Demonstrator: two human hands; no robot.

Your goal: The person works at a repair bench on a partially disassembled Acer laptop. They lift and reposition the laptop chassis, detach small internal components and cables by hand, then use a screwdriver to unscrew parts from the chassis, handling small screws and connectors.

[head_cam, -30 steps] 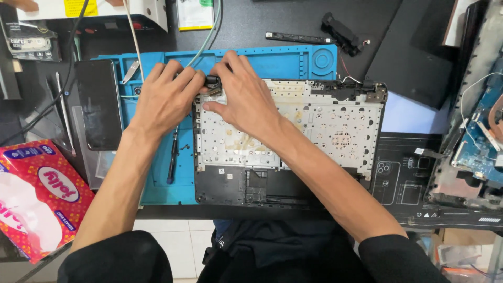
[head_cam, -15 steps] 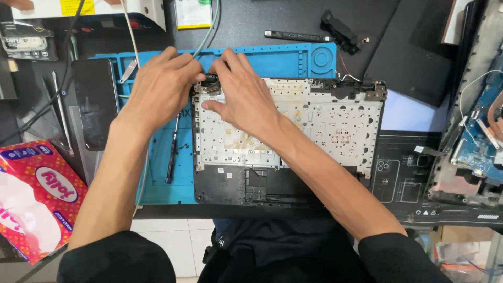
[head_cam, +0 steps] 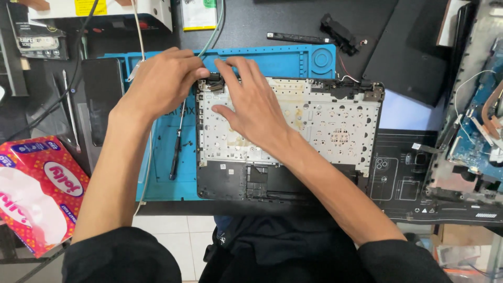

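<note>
Nearest, along the front edge of the blue work mat point(head_cam: 157, 188), lies the upturned laptop palmrest shell point(head_cam: 288, 141), its long axis running left to right and its white metal keyboard backing facing up. A dark screwdriver point(head_cam: 176, 149) lies on the mat just left of it, pointing away from the person. The shell looks light but thin and brittle, best held by its black plastic rim rather than the perforated plate. Farther back, at its far left corner, both hands meet over a small dark hinge bracket point(head_cam: 214, 81). The left hand point(head_cam: 160, 86) is curled, fingertips pinching at the bracket; the right hand point(head_cam: 254, 107) lies spread flat on the plate, its index finger reaching for the bracket.
</note>
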